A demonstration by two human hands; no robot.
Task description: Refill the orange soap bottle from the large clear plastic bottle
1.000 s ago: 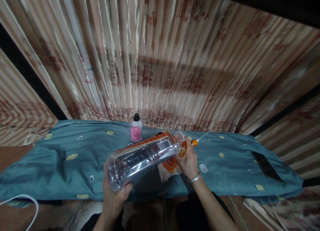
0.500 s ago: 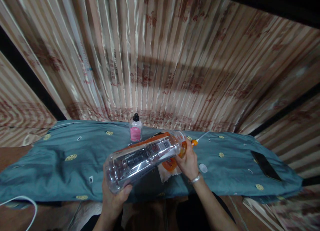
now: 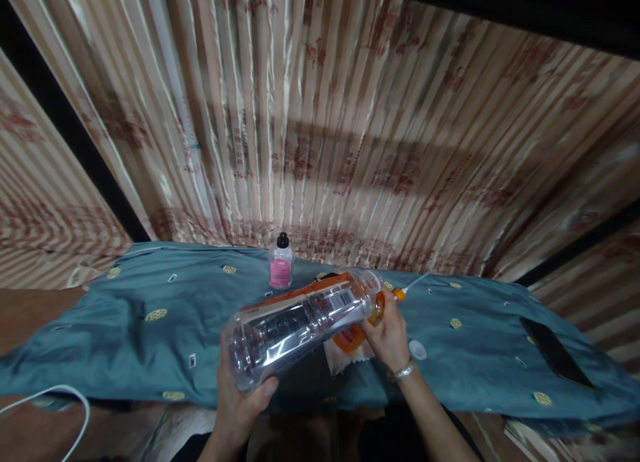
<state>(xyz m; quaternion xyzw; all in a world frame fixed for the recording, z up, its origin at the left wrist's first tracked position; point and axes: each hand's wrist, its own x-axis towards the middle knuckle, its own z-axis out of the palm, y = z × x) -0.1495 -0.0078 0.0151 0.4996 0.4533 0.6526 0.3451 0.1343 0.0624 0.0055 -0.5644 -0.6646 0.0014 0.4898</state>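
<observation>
Both our hands clamped the clear bottle (image 3: pixel 300 322): left hand (image 3: pixel 240 402) at its base, right hand (image 3: pixel 390 332) at its neck, mouth pointing toward the worktop's (image 3: pixel 125 342) far right corner.

A large clear plastic bottle (image 3: pixel 295 325) with an orange label, tilted neck-down over a small orange container (image 3: pixel 350 335).

Both forearms are bare, with no sleeves reaching into view. The left hand (image 3: pixel 239 409) wears nothing on its wrist or fingers. The right hand (image 3: pixel 389 329) has a thin silver-coloured bracelet (image 3: pixel 403 371) around the wrist, its links catching light.
</observation>
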